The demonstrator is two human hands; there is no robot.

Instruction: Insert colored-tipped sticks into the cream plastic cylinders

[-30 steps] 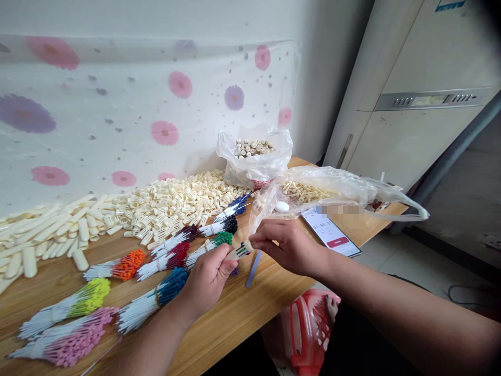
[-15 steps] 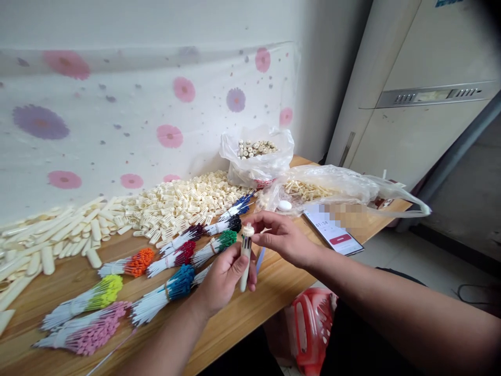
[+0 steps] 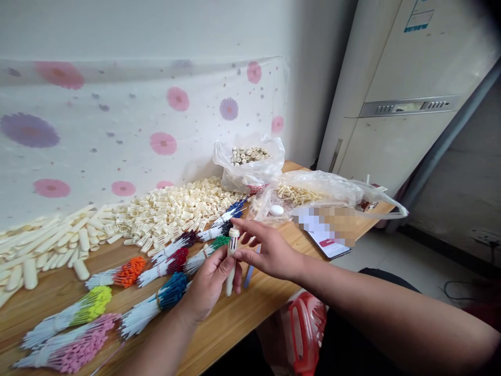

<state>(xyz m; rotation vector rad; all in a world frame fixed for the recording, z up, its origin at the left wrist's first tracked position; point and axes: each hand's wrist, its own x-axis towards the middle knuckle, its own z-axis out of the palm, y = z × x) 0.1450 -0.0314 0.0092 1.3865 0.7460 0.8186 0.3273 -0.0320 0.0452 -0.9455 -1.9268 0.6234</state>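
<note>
Mid-assembly by the look of it: cream plastic pen barrel with coloured refills (image 3: 233, 241) held upright above the wooden table (image 3: 242, 313). Left hand (image 3: 211, 284) wrapped round its lower half. Right hand (image 3: 270, 253) pinching near the top, other fingers spread. Probably calls for a steady grip and careful lining-up next.

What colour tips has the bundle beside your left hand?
Teal blue on the bundle; best in the head view.

Bright, even daylight; soft shadows, wide-angle bending at edges, corners perhaps vignetted
</note>
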